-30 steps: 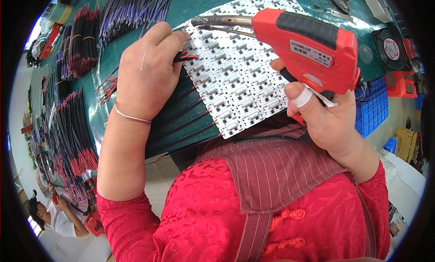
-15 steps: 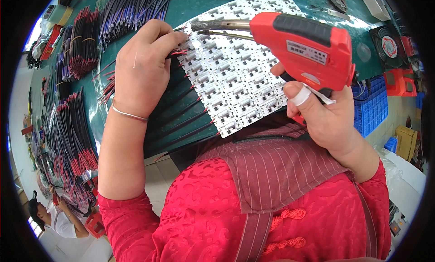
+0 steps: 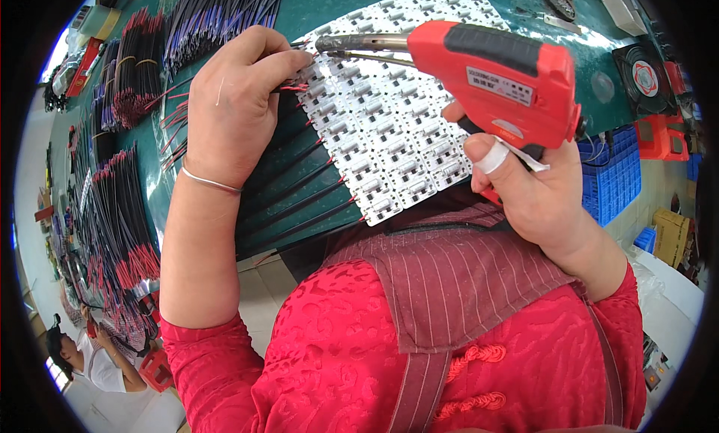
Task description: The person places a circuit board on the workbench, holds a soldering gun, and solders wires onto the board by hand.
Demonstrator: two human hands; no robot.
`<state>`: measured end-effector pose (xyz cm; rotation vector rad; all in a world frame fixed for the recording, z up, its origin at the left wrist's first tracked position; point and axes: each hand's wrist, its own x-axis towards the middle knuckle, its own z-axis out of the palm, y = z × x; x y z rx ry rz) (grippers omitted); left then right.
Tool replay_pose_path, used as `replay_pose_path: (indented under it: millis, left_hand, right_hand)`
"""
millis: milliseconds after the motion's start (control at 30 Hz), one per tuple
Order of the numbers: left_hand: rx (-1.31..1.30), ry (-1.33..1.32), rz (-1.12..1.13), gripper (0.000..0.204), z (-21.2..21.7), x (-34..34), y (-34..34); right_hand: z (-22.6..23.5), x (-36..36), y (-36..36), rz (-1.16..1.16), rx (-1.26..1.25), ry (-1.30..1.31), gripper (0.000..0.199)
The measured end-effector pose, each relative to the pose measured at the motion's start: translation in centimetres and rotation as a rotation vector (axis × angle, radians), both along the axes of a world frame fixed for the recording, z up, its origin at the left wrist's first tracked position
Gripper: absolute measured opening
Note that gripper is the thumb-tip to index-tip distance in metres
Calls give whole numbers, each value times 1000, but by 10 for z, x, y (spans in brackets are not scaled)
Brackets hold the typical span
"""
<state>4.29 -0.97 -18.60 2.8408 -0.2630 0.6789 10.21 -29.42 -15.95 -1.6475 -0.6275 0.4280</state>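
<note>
My right hand [image 3: 524, 175], white tape round its thumb, is wrapped about the grip of a red and black soldering gun [image 3: 494, 77]. The gun's tip lies over the far left corner of a white panel of circuit boards [image 3: 389, 119], close to my left fingertips. My left hand [image 3: 236, 96] is closed in a pinch on black wires [image 3: 288, 88] with red ends at the panel's left edge. Further wires [image 3: 299, 205] run from that edge toward the left, nearer to me. The exact contact at the tip is too small to make out.
Bundles of black wires with red ends [image 3: 137, 74] and blue ends [image 3: 217, 21] lie on the green table [image 3: 599, 44] at the left and back. A small black fan [image 3: 642, 75] stands at the right, above a blue crate [image 3: 614, 175]. A person [image 3: 105, 358] sits at far left.
The soldering gun and my right hand have shifted slightly left. My left hand has moved a little up and left, and the loose wire ends behind it have spread.
</note>
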Motion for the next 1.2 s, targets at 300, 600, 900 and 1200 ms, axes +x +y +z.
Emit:
replay_pose_path:
  millis: [300,600,900,1200]
  left_hand:
    - [22,-63,-15,31,0,3,-3]
    - [32,-22,-6,40,1,1,-1]
    - [-2,-30,-23,29,2,0,-5]
    - [136,-101,24,27,35,-17,-15]
  right_hand:
    - [-2,-3,-2,-14,-12,-11,27]
    - [-6,-2,-4,2,59,-60,22]
    - [-2,-1,-7,10,3,-51,26]
    - [1,-6,-13,22,32,-63,23]
